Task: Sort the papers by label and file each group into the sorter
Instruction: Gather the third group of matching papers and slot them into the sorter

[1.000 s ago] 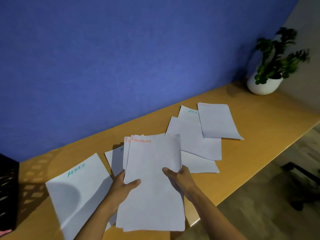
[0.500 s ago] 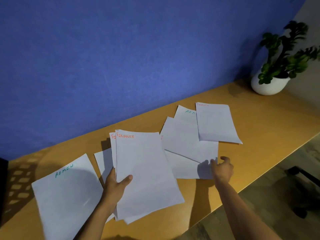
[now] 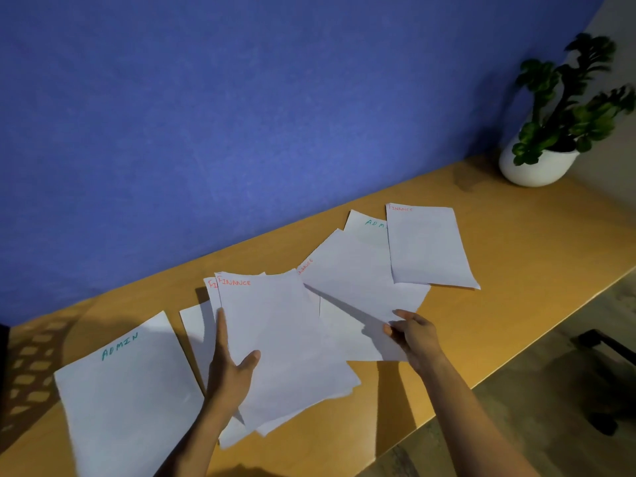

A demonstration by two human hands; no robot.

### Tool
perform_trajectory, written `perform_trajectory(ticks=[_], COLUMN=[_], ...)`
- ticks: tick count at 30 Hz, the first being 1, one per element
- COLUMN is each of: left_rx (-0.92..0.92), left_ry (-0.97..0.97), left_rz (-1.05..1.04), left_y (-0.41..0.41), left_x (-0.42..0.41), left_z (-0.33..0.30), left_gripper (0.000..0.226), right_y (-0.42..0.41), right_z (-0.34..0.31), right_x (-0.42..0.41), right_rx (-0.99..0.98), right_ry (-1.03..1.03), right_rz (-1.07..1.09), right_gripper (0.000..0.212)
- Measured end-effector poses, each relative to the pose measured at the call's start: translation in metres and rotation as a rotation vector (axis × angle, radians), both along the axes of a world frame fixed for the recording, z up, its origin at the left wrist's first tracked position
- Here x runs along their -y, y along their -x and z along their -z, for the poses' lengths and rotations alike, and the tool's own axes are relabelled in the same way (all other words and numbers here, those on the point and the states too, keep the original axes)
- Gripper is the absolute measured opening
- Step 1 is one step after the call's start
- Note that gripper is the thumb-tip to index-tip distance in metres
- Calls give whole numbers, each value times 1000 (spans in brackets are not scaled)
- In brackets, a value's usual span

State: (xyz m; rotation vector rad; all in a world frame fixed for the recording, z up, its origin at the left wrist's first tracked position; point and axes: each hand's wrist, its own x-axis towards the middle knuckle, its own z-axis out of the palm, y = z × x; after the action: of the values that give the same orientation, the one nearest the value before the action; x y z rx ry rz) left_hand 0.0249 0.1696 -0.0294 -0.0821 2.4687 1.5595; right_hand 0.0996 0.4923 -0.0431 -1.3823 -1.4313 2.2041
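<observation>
the left hand (image 3: 230,370) grips a small stack of finance sheets (image 3: 285,342), thumb on top and fingers underneath, the stack lifted off the desk. its long axis runs from the near edge toward the wall, leaning a little left, with the red label at the far end. the right hand (image 3: 414,333) pinches the near corner of a loose sheet (image 3: 358,287) between thumb and fingers; that sheet lies slanted, its red label on the far left edge, and it overlaps another sheet below it. further right lies one more finance sheet (image 3: 428,246), long axis toward the wall, covering part of a sheet marked in green (image 3: 366,228). at the left an admin sheet (image 3: 130,390) lies flat, its label end pointing to the wall, and a plain sheet (image 3: 196,325) shows behind the held stack. all rest on an orange wooden desk (image 3: 516,270) against a blue wall (image 3: 241,115). a potted plant (image 3: 550,132) stands in the far right corner, well apart from the papers. a dark chair base (image 3: 605,380) sits on the floor (image 3: 550,407).
</observation>
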Motion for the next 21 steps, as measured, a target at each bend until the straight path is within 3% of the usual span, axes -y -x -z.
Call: perform_trajectory(ticks=[6,13,17,21], left_rx=[38,134,168,222], left_ry=[-54,-127,-192,-281], left_rz=[-6,-93,-107,-145], left_y=[5,5,6,7], left_x=[-5,-7,-12,-21], left_z=[13,18,16,12], left_gripper=[49,43,40,22], right_y=[1,-2,-6,-12], right_z=[-13,-20,-22,-20], right_x=[54,83,105,124], right_rx=[-132,-283,-266,-214], right_ry=[199,344,252,221], right_rz=[-89,-39,-201,-384], right_gripper=[23,28,26,27])
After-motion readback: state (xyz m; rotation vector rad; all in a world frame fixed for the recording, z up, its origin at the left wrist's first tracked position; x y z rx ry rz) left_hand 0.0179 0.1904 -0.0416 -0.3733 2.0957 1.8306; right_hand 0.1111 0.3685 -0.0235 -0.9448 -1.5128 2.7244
